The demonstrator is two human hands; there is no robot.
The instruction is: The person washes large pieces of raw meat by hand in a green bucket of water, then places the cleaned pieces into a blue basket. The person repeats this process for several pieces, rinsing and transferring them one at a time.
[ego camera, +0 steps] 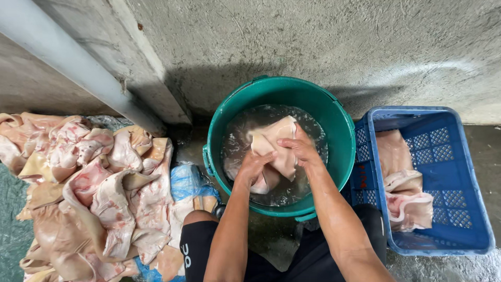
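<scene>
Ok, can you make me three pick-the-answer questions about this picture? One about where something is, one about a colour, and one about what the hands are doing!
1. Where is the blue plastic crate?
A. To the right of the bucket
B. Inside the bucket
C. On top of the big pile

2. What colour is the bucket?
A. Red
B. Green
C. Yellow

3. What are the left hand and right hand doing?
A. Resting on the knees
B. Lifting the crate
C. Holding a pale piece of pork skin in the water

Answers:
1. A, the crate stands beside the bucket on its right, with a few pieces inside.
2. B, its rim and walls are green.
3. C, both hands grip the piece in the water-filled bucket, while the pile of skins lies at left.
</scene>
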